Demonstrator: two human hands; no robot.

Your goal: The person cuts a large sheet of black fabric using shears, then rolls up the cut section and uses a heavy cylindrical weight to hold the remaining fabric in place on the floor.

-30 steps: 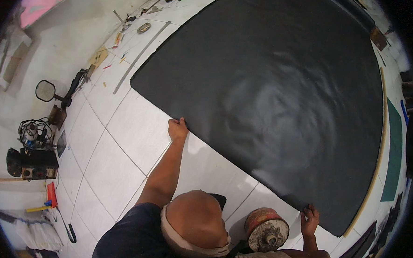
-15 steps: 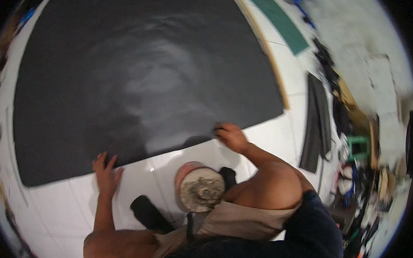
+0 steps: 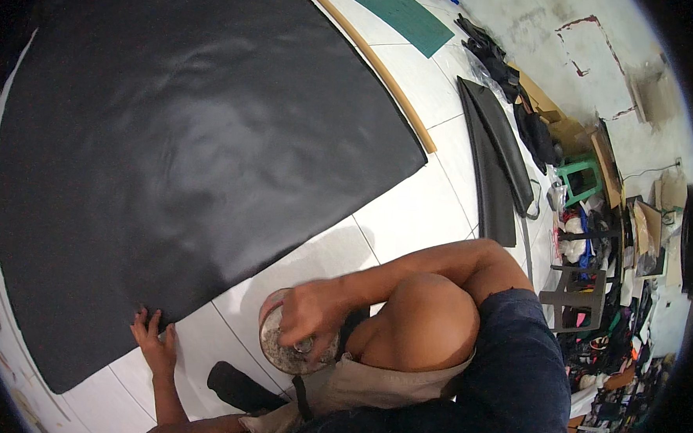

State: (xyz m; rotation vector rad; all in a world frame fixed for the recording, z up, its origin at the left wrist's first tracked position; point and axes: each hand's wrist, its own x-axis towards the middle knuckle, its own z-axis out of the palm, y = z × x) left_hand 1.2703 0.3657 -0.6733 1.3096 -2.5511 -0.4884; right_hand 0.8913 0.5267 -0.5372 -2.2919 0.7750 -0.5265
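Note:
A large black sheet (image 3: 129, 174), smooth and slightly shiny, lies flat on the floor ahead of me. Fingers spread, my left hand (image 3: 153, 347) rests on its near edge. Close to my right knee stands a round can (image 3: 272, 358) with a crusted, pale top. My right hand (image 3: 310, 313) is over that top, its fingers curled down around the middle. What they grip there is mostly hidden under the hand.
White tiles (image 3: 409, 212) surround the sheet. A yellowish tube (image 3: 400, 94) lies along its right edge, with a green strip (image 3: 396, 15) beyond. Folded black material (image 3: 490, 161) is at the right, near a green stool (image 3: 579, 182) and a dark stool (image 3: 577, 299). Clutter lines the wall.
My right hand has left the sheet's near edge and come back onto the can's top. My left hand stays at the sheet's edge. The whole view has turned.

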